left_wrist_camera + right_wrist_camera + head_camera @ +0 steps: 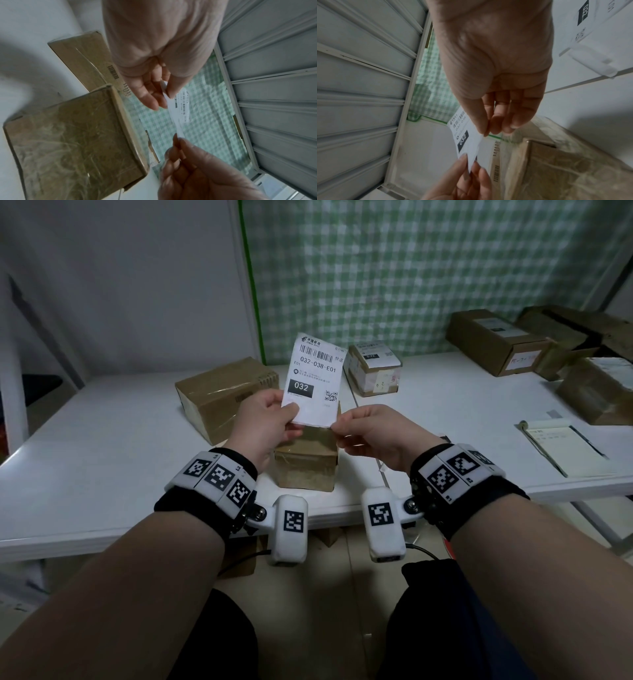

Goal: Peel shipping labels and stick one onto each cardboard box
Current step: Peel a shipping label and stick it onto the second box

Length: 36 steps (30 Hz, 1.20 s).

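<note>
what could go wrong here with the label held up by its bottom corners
Both hands, left and right, pinch only the bottom corners of the label, so its free top could flop and stick to itself. Pulling the corners apart could tear it near the QR code. The box below has wrinkled tape on top, so the label might go on creased.

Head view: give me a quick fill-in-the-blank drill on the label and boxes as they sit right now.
1. The shipping label is pinched by ____ hands, the left hand and the right hand.
2. The white number in the label's black block reads ____.
3. The small box directly below the label carries ____ label on its top.
4. The notepad lies on the table to the person's ____.

Missing words: both; 032; no; right
</note>
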Available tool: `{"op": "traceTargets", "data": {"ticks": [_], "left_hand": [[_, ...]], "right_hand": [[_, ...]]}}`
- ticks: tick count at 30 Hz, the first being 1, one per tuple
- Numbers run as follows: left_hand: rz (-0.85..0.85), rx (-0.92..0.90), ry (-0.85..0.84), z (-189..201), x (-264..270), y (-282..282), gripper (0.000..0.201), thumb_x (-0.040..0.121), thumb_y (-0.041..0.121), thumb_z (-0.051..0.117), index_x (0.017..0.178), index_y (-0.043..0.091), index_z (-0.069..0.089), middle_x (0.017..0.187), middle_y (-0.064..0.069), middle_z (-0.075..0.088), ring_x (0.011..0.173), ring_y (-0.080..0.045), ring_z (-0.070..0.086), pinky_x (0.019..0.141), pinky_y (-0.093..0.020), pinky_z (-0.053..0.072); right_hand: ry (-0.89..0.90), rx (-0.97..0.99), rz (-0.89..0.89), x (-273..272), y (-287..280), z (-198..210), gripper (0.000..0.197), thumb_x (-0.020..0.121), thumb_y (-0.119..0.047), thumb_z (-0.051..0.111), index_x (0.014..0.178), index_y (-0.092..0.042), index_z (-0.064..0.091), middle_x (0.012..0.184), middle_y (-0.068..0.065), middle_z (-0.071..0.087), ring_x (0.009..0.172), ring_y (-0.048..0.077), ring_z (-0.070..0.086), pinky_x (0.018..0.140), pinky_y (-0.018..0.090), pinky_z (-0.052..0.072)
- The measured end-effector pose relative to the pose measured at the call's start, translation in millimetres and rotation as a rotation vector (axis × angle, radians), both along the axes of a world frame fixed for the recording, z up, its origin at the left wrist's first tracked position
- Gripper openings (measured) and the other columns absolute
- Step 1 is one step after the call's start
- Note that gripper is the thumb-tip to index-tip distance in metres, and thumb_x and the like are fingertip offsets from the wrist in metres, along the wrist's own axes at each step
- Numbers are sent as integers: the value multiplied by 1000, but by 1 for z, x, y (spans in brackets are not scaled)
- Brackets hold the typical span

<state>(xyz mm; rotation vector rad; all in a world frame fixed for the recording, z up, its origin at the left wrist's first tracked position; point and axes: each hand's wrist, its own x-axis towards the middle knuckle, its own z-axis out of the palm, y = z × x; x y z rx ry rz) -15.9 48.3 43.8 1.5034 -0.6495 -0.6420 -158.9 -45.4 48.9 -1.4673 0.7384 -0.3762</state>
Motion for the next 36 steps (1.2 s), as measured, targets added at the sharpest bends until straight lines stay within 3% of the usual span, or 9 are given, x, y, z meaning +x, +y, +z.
{"op": "traceTargets", "data": {"ticks": [4,7,10,12,15,18,22,27,36], "left_hand": [[58,45,-35,-3,3,-1,41,86,3,62,124,12,49,112,-10,64,86,-22,67,70,-30,58],[103,192,-407,-2,1,1,54,77,10,72,124,26,52,121,-1,51,104,-22,57,89,-40,53],[-68,227,-641,3,-10,5,30,80,17,71,109,25,67,116,3,59,102,-13,54,90,-27,44],[-179,240,-727,4,-18,5,23,83,16,68,106,20,71,109,6,66,95,-4,54,84,-17,38],[-181,241,-841,2,-22,2,23,84,15,66,106,19,72,104,5,70,87,-1,53,71,-7,31],[-150,238,-859,0,-22,0,22,84,14,66,105,17,72,103,3,71,81,0,51,64,0,31],[-148,242,-846,-1,-21,-1,20,84,15,67,104,16,73,101,3,71,76,2,50,62,6,30],[-160,243,-838,-3,-19,0,15,84,16,67,97,18,75,83,13,63,68,12,50,60,5,31],[-156,246,-859,-1,-19,2,14,84,18,67,95,18,76,80,13,62,66,10,49,59,4,31]], "right_hand": [[-5,10,-15,-1,-2,-2,19,87,-2,61,70,-9,61,60,3,61,58,15,54,54,18,49],[2,6,-26,-2,-2,-3,18,88,-2,60,71,-9,61,66,5,59,59,16,54,56,19,49],[-7,6,-37,-2,-2,-5,20,88,-2,60,70,-10,60,66,5,59,58,15,54,54,18,49],[-17,1,-36,-1,-1,-7,19,87,-2,60,70,-10,60,66,5,59,58,15,54,53,17,49],[-33,-4,-46,-1,0,-9,19,86,-1,61,70,-9,60,62,4,59,57,14,54,51,15,49],[-35,-19,-55,-1,-1,-11,20,86,-1,62,69,-10,61,56,0,61,56,13,54,50,15,49],[-31,-41,-27,-2,0,-10,16,87,-3,62,72,-10,63,68,6,59,59,13,53,52,15,49],[-19,-67,-6,-1,2,-11,13,85,-6,64,73,-10,65,73,8,61,61,12,54,58,17,48],[9,-123,-27,-1,3,-9,8,82,-13,69,74,-13,68,75,5,63,64,11,56,63,21,47]]}}
